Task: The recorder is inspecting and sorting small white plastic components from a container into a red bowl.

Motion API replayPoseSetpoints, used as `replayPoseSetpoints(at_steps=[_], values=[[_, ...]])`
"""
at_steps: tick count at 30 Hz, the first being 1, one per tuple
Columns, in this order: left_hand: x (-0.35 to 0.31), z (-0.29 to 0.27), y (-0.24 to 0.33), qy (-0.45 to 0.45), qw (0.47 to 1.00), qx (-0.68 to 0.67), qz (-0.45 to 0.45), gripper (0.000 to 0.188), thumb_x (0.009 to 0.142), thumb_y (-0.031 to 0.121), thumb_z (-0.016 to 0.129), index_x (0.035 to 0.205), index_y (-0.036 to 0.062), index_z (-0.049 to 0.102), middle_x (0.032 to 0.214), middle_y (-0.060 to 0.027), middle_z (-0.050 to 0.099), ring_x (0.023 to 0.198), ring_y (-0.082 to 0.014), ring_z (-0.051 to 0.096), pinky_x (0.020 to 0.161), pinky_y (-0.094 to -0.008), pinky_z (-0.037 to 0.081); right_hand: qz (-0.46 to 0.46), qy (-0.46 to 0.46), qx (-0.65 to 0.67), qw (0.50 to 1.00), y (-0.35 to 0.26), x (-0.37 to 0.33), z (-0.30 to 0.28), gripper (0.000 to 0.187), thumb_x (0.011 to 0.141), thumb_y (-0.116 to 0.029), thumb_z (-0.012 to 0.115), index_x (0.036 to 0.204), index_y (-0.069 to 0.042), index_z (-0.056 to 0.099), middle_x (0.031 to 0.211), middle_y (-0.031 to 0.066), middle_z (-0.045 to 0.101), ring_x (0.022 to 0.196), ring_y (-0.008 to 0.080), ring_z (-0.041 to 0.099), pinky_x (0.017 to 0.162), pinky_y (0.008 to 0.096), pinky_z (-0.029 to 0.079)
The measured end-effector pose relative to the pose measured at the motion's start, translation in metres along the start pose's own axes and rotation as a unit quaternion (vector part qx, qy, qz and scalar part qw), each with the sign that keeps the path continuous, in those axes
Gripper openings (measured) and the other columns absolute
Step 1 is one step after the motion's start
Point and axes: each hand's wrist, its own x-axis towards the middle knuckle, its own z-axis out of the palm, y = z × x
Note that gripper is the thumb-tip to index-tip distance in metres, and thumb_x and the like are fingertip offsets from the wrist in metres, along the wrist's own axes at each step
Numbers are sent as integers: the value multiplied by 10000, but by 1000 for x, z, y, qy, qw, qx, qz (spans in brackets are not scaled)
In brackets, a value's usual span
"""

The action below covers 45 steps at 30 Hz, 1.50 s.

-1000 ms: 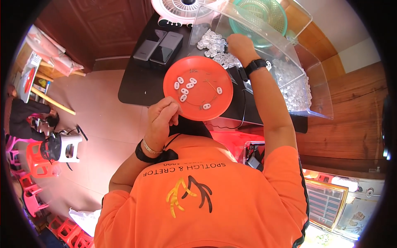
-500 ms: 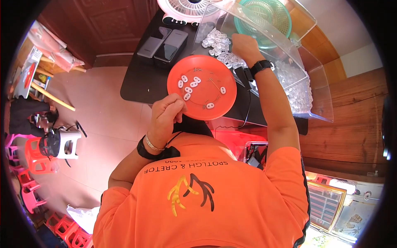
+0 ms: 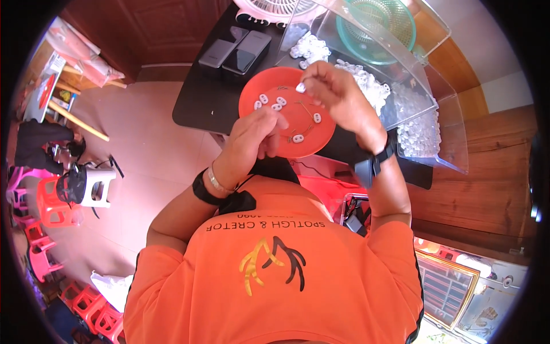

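Observation:
A round orange-red plate (image 3: 312, 150) holds several small white oval pieces with two holes (image 3: 298, 139) and thin metal pins (image 3: 306, 112). Over its right part, my right hand (image 3: 339, 97) pinches one white two-hole piece (image 3: 301, 88) at its fingertips. My left hand (image 3: 252, 135) is closed above the near left edge of the plate, fingers curled together. What it holds, if anything, is hidden behind the fingers. A heap of similar white pieces (image 3: 366, 83) lies in the clear plastic box (image 3: 401, 63) beyond my right hand.
Two grey phone-like devices (image 3: 245, 54) lie on the black table (image 3: 192, 106), left of the plate. A pink fan (image 3: 281, 10) stands at the back. A green basket (image 3: 375, 49) sits by the clear box. Stools (image 3: 97, 186) stand on the floor to the left.
My right hand has come back from the heap to above the plate, now with a white piece in its fingers. My left hand has moved slightly up and right, further over the plate.

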Motion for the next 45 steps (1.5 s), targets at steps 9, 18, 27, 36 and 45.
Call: replayPoseSetpoints(at_steps=[9, 18, 27, 36, 45], values=[[10, 3, -9, -27, 973, -212, -84, 296, 965, 290, 391, 947, 33, 538, 655, -43, 495, 526, -141, 506, 461, -211, 378, -155, 32, -95, 983, -18, -37, 47, 88, 837, -38, 604, 904, -18, 551, 849, 139, 605, 718, 313, 624, 632, 371, 499], [5, 5, -11, 4, 974, -220, -62, 166, 918, 231, 477, 881, 72, 507, 657, -13, 489, 530, -127, 518, 468, -209, 353, -186, 92, -119, 971, -16, -33, 49, 79, 828, -24, 612, 899, -26, 577, 827, 111, 618, 733, 301, 632, 615, 348, 502], [0, -3, -1, 64, 986, -155, -22, 161, 922, 200, 474, 850, 60, 504, 642, -17, 488, 523, -121, 504, 472, -205, 350, -191, 63, -319, 926, -12, -28, 26, 82, 789, -83, 608, 865, -68, 638, 793, 86, 608, 745, 299, 612, 628, 381, 491], [-8, -7, -10, 120, 981, -148, -43, 146, 910, 157, 484, 821, 45, 513, 598, -22, 477, 487, -120, 469, 455, -208, 346, -189, -101, -477, 853, 18, -26, 37, 59, 730, -116, 637, 781, -85, 632, 799, 60, 593, 817, 257, 597, 669, 367, 498], [-9, -8, -13, 118, 981, -146, -54, 127, 909, 156, 489, 842, 52, 522, 599, -14, 481, 493, -114, 480, 451, -203, 344, -164, -68, -548, 817, 22, -18, 37, 198, 681, -199, 703, 840, -89, 659, 858, 64, 626, 853, 246, 618, 685, 349, 509]])
